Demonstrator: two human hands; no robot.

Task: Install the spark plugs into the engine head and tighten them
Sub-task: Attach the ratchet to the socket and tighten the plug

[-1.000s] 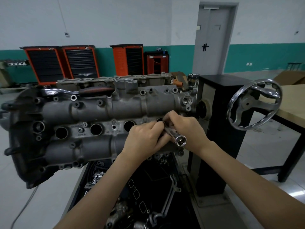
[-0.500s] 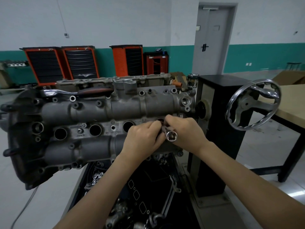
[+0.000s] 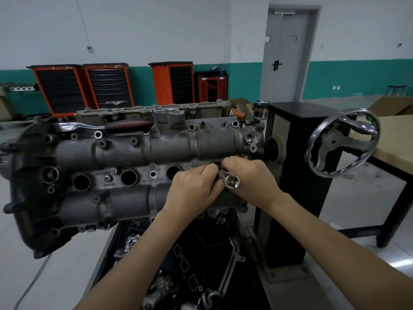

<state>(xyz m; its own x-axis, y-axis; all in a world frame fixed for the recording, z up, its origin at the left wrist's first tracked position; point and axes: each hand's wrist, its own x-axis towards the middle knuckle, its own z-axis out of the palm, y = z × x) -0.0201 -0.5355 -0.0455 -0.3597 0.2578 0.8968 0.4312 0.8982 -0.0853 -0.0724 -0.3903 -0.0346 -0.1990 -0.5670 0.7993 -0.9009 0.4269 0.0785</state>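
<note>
Ratchet (image 3: 105,126) lies idle along the top edge of the engine head (image 3: 125,151) at about 10 o'clock from the working hands, well apart from them; three open plug wells (image 3: 81,182) run left to right across the head's middle band, and the fourth, rightmost well (image 3: 217,164) sits just at 12 o'clock of the fingertips. The left hand (image 3: 192,193) comes in from 7 o'clock, fingers curled together and pinching the shaft of the spark plug socket (image 3: 231,181); the right hand (image 3: 252,182) comes in from 4 o'clock, fingers wrapped around the same tool from the other side. The socket's long axis runs from its open square-drive end, facing the camera at 5 o'clock, up toward the rightmost well at 11 o'clock, so its far end appears to be entering that hole. Whether a spark plug rides inside cannot be told; none is visible. Both hands are equally close to the well. To the right stands the engine stand's handwheel (image 3: 342,144), at 2 o'clock, untouched.
</note>
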